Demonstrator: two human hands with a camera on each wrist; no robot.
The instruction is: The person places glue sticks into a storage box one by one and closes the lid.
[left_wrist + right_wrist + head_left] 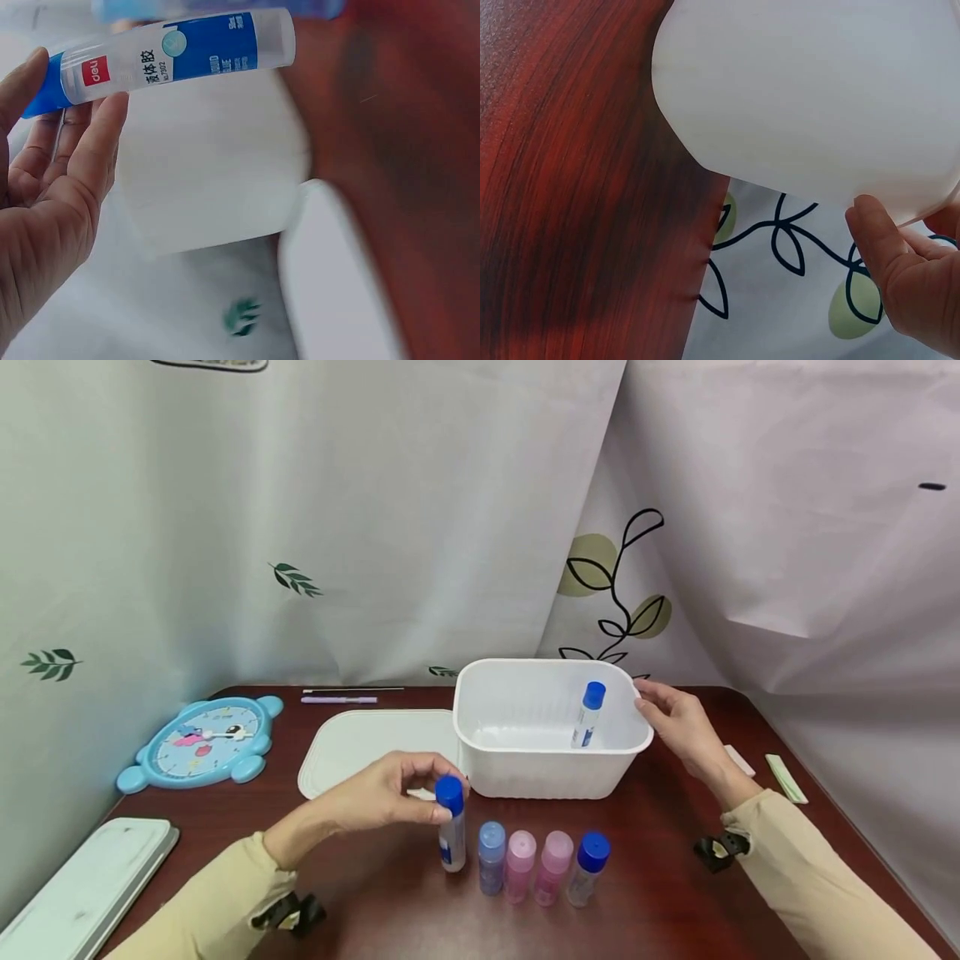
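Beige sleeves nearest, one at each side of the tabletop's near edge. Just beyond them, near the middle of that edge, stands a row of four bottles [536, 862], two with blue caps on the outside and two pink between.

At the left end of that row, pinches the glue bottle [452, 843] by its blue cap with the left hand [378, 795], thumb and fingertips closed narrowly on the cap; bottle upright, foot at or just off the tabletop, cannot tell which. Shows the same grip from the left wrist, fingers round the cap end and the label clear of them.

Farther in, at the middle of the tabletop, holds the white tub [540, 772] at its right rim with the right hand [678, 725], thumb against the outer wall, fingers at the lip. Leans inside, against the tub's far right wall, another blue-capped bottle [588, 714].

Looks like the pick-up step: bottle gripped, not yet carried. Calls next for a lift clear of the neighbouring cap, then a short carry over the tub's near rim while the tub is steadied.

Lies left of the tub a white lid [360, 739]; toward the far left corner, a blue clock [198, 745].
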